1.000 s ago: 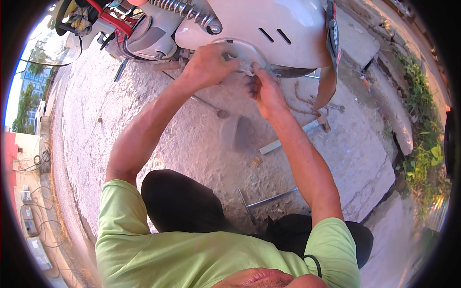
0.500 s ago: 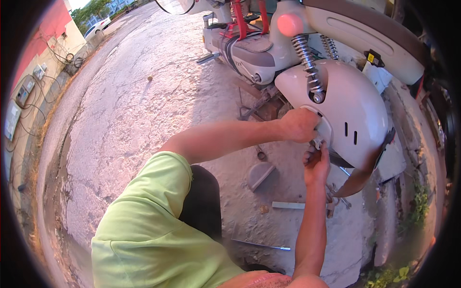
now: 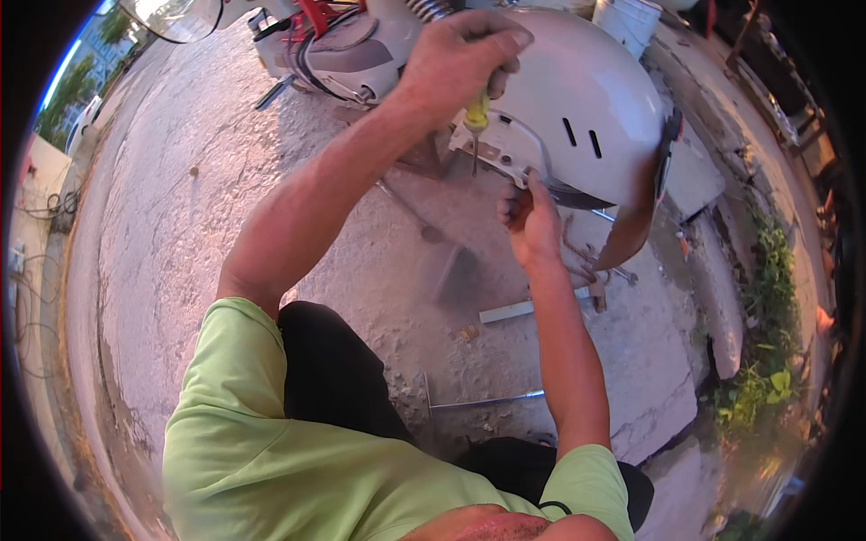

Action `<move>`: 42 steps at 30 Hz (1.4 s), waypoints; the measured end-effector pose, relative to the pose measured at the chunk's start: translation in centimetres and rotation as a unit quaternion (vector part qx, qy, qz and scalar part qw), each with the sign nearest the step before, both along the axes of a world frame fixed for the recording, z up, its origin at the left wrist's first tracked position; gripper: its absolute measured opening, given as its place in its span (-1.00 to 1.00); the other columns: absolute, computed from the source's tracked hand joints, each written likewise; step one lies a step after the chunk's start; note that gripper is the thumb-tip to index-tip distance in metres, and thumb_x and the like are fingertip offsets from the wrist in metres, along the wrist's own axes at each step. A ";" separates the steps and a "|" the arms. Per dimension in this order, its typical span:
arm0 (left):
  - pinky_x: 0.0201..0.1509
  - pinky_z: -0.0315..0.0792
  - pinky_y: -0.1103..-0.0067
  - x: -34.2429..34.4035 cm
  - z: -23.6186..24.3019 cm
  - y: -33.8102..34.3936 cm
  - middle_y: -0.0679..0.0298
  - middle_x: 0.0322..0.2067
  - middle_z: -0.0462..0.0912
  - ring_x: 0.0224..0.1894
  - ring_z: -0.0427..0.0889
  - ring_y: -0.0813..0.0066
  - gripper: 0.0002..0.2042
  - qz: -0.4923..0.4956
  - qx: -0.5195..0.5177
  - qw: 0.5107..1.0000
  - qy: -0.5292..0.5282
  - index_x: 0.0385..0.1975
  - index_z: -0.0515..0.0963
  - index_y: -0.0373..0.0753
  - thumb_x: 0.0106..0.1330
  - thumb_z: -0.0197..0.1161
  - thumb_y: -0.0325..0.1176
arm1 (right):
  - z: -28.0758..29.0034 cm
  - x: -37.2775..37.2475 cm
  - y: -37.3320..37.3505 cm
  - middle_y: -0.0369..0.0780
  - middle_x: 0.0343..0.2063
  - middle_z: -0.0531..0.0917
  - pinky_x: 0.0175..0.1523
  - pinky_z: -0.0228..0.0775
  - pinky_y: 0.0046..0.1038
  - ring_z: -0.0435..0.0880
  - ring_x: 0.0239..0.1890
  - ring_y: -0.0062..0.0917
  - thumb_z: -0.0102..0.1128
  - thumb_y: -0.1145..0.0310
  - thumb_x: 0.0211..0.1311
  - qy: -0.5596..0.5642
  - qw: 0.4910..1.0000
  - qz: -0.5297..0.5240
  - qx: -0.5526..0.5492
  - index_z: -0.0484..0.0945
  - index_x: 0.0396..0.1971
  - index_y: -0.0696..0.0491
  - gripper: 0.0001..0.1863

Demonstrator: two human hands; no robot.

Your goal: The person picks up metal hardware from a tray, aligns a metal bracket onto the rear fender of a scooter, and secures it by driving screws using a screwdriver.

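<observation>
My left hand [image 3: 462,61] is raised in front of the scooter's pale rear fender [image 3: 577,90], fingers closed round a screwdriver [image 3: 476,119] with a yellow handle. Its thin shaft points down, beside a light metal bracket [image 3: 496,153] on the fender's lower edge; tip and bracket look apart. Below the bracket's right end, my right hand [image 3: 534,221] is turned up with curled fingers. Its thumb and fingertip pinch that end of the bracket. Anything small inside the curled fingers is hidden.
A pale flat bar [image 3: 530,307] and a thin metal rod [image 3: 487,399] lie on the rough concrete, with wrenches [image 3: 621,273] close to the fender. A white bucket [image 3: 627,25] stands behind it. Broken slabs and weeds [image 3: 767,361] line the right side.
My left hand has moved away from the bracket, up and to the left, and the screwdriver now shows in it. My right hand stays at the bracket. The whole view has shifted.
</observation>
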State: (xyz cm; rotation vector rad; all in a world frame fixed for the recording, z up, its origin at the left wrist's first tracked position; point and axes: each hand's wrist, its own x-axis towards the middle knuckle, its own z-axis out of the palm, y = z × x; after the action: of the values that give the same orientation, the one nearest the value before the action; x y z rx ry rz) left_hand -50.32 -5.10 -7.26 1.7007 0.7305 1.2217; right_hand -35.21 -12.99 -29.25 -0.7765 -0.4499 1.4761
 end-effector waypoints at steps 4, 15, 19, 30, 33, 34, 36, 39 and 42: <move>-0.46 0.55 0.48 1.4 2.1 0.0 0.22 -0.41 0.61 -0.54 0.62 0.42 -0.74 0.029 -0.062 0.997 -0.034 -0.02 0.54 -0.32 0.41 0.26 -0.32 | 0.6 -0.3 0.0 -0.32 -0.46 0.68 -0.36 0.42 -0.49 0.64 -0.48 -0.56 0.15 -0.02 0.50 -0.016 1.000 -0.014 -0.016 0.60 -0.18 -0.02 -0.66; -0.53 0.43 0.61 2.0 3.0 1.3 0.33 -0.51 0.55 -0.58 0.53 0.59 -0.82 0.082 -0.003 0.993 -0.086 -0.25 0.57 -0.31 0.43 0.28 -0.31 | 0.9 -0.5 -0.1 -0.33 -0.46 0.68 -0.36 0.40 -0.51 0.63 -0.48 -0.58 0.09 -0.01 0.53 -0.022 1.000 -0.008 0.000 0.59 -0.20 0.00 -0.64; -0.45 0.45 0.61 2.3 2.0 1.9 0.32 -0.49 0.56 -0.53 0.54 0.59 -0.82 0.060 -0.020 0.993 -0.098 -0.24 0.57 -0.32 0.42 0.28 -0.32 | 0.6 -0.3 0.0 -0.34 -0.45 0.69 -0.35 0.41 -0.52 0.63 -0.48 -0.59 0.10 -0.01 0.52 -0.025 1.000 -0.007 -0.011 0.60 -0.19 0.00 -0.64; -0.38 0.49 0.64 2.5 0.5 2.8 0.32 -0.46 0.64 -0.49 0.58 0.63 -0.72 -0.030 -0.002 0.991 -0.130 -0.18 0.62 -0.37 0.38 0.39 -0.23 | 0.6 -0.3 -0.1 -0.36 -0.40 0.73 -0.35 0.46 -0.50 0.68 -0.44 -0.60 0.23 -0.02 0.44 -0.031 0.999 -0.006 -0.016 0.64 -0.16 -0.11 -0.71; -0.35 0.53 0.54 2.9 1.0 1.9 0.25 -0.45 0.66 -0.48 0.63 0.50 -0.67 0.031 0.053 0.998 0.001 -0.18 0.61 -0.35 0.42 0.34 -0.14 | 1.0 -0.3 -0.4 -0.34 -0.41 0.72 -0.34 0.44 -0.50 0.66 -0.45 -0.60 0.21 0.00 0.45 -0.041 0.999 -0.018 -0.028 0.63 -0.14 -0.08 -0.70; -0.33 0.55 0.50 2.9 1.3 1.6 0.21 -0.45 0.67 -0.48 0.65 0.43 -0.65 0.047 0.081 0.994 0.059 -0.18 0.61 -0.34 0.43 0.32 -0.10 | 1.2 -0.3 -0.4 -0.34 -0.41 0.72 -0.34 0.44 -0.51 0.66 -0.46 -0.60 0.21 0.00 0.45 -0.041 0.999 -0.017 -0.025 0.63 -0.13 -0.07 -0.70; -0.29 0.56 0.38 2.4 2.2 1.4 0.10 -0.43 0.69 -0.44 0.68 0.25 -0.60 0.131 0.255 0.933 0.219 -0.13 0.61 -0.31 0.46 0.24 -0.01 | 1.3 -0.4 -0.4 -0.32 -0.42 0.72 -0.35 0.44 -0.51 0.64 -0.47 -0.59 0.21 0.00 0.45 -0.032 0.999 -0.021 -0.026 0.63 -0.13 -0.05 -0.69; -0.21 0.56 0.26 1.5 3.7 1.9 -0.01 -0.38 0.69 -0.35 0.71 0.04 -0.59 0.181 0.300 0.852 0.390 -0.08 0.60 -0.27 0.46 0.18 0.02 | 1.4 -0.6 -0.4 -0.31 -0.45 0.71 -0.40 0.40 -0.54 0.63 -0.51 -0.63 0.19 -0.03 0.46 -0.023 0.999 -0.021 -0.017 0.62 -0.20 -0.04 -0.66; -0.13 0.52 0.37 0.8 4.8 2.6 0.10 -0.36 0.64 -0.27 0.66 0.30 -0.66 0.094 0.252 0.873 0.407 -0.07 0.56 -0.29 0.48 0.17 -0.10 | 1.2 -0.8 -0.4 -0.32 -0.46 0.71 -0.43 0.39 -0.57 0.62 -0.54 -0.65 0.18 -0.05 0.47 -0.019 0.999 -0.023 -0.017 0.62 -0.23 -0.04 -0.64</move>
State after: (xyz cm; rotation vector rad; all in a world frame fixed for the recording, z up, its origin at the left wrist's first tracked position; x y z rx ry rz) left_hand -49.56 -2.46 -2.50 2.6934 1.1535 0.8144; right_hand -35.99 -13.38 -28.00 -0.8388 -0.4345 1.4315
